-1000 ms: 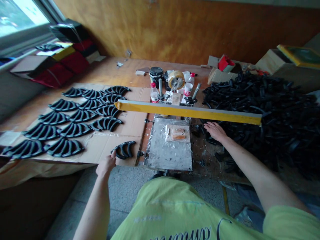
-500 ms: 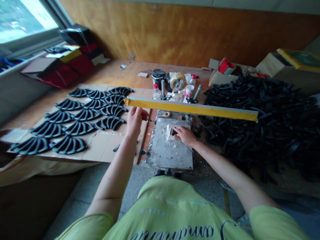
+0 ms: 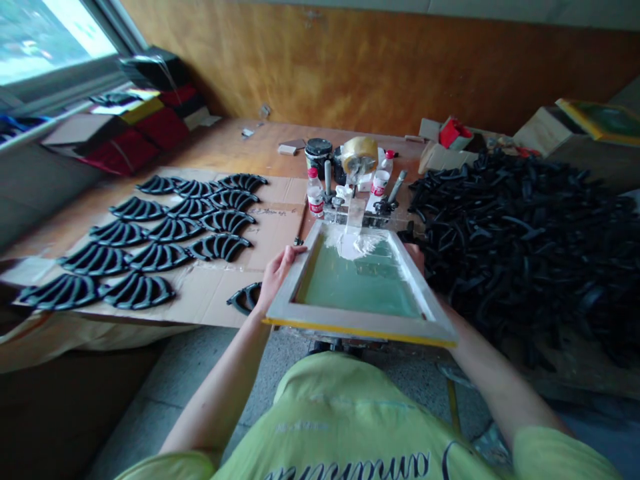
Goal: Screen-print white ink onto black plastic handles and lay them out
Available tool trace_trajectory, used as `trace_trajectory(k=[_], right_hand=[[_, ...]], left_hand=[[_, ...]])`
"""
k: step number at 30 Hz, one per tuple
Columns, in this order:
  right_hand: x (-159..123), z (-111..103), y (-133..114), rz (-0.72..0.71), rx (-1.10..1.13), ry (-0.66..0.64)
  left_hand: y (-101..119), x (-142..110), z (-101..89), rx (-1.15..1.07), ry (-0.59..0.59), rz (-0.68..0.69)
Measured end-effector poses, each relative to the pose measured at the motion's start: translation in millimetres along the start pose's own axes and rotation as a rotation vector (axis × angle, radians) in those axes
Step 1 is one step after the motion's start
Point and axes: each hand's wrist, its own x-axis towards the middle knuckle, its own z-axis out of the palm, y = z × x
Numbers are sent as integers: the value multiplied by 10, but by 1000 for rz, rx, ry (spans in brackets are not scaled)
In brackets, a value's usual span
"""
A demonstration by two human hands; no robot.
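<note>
**Silkscreen frame [image 3: 360, 325] raised, tilted over counter**

Left hand [image 3: 277, 277]: grip clenched on the frame's left rail. Right hand [image 3: 414, 256]: mostly hidden behind the frame; grip cannot be determined. Black curved part [image 3: 245, 298] lies on cardboard sheet [image 3: 280, 227], just beside the left wrist. Heap of black parts [image 3: 520, 253] lies right.

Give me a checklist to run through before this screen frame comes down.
1. Left hand holding the near-left side of the wooden screen frame: ok.
2. Right hand on the frame's far right side: cannot tell, the frame hides most of it.
3. White paste at the far end of the green mesh: ok.
4. Black arched piece on the cardboard, clear of the frame: ok.
5. What lies under the frame: cannot tell, hidden.
</note>
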Motion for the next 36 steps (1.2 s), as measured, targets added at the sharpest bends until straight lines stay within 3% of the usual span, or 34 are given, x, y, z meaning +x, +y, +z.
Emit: trace_trajectory(k=[2, 4, 8, 11, 14, 18, 21, 23, 26, 28, 31, 33, 36], right_hand=[[204, -49, 195, 89, 2, 10], [479, -32, 172, 114, 64, -17], [995, 145, -289, -29, 215, -251], [1094, 271, -582, -34, 207, -515], [893, 246, -700, -68, 172, -614], [558, 1, -688, -339, 248, -620], [548, -116, -635, -464, 359, -671], [600, -101, -627, -404, 399, -658], [542, -18, -667, -272, 374, -504], [396, 1, -689, -288, 383, -422], [252, -49, -661, -362, 464, -423], [340, -70, -629, -317, 494, -442], [720, -3, -604, -138, 490, -432]], left_hand=[[-237, -135, -31, 27, -61, -100], [-515, -204, -26, 5, -95, -190], [-990, -179, 29, 37, -99, -289], [-1152, -131, 50, 57, -99, -290], [-1191, -119, 49, 17, -99, -293], [-1191, -129, 45, -1, -89, -284], [-1176, -134, 46, -5, -81, -276], [-1153, -138, 46, 15, -65, -268], [-1106, -145, 43, 19, -56, -268], [-1074, -150, 42, -14, -71, -281], [-1025, -158, 40, -19, -84, -284], [-969, -165, 33, 4, -82, -289], [-812, -172, -2, 5, -95, -303]])
